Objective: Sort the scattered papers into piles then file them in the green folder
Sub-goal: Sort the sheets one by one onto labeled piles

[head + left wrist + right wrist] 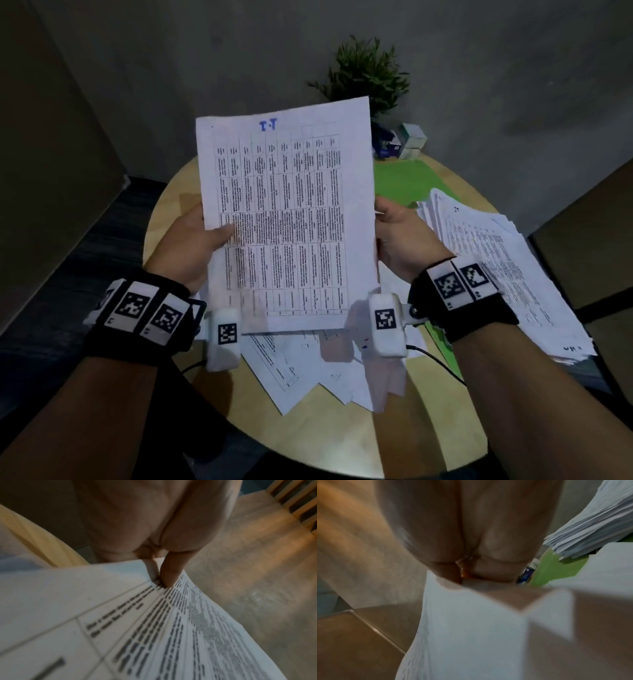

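Note:
I hold a printed sheet (287, 219) with a table of text and blue writing at its top, raised upright above the round table. My left hand (195, 240) grips its left edge, thumb across the print; the left wrist view shows the thumb (169, 573) on the sheet (154, 628). My right hand (397, 233) holds the right edge, fingers behind the sheet (467, 628). The green folder (407, 185) lies open at the back right, partly under a thick pile of papers (503, 260). More loose papers (318, 370) lie scattered below the held sheet.
The wooden round table (342, 438) stands by a grey wall. A potted plant (370, 75) and small boxes (407, 140) sit at its far edge. A black cable (442, 366) runs across the table on the right. The pile (594, 524) overhangs the right rim.

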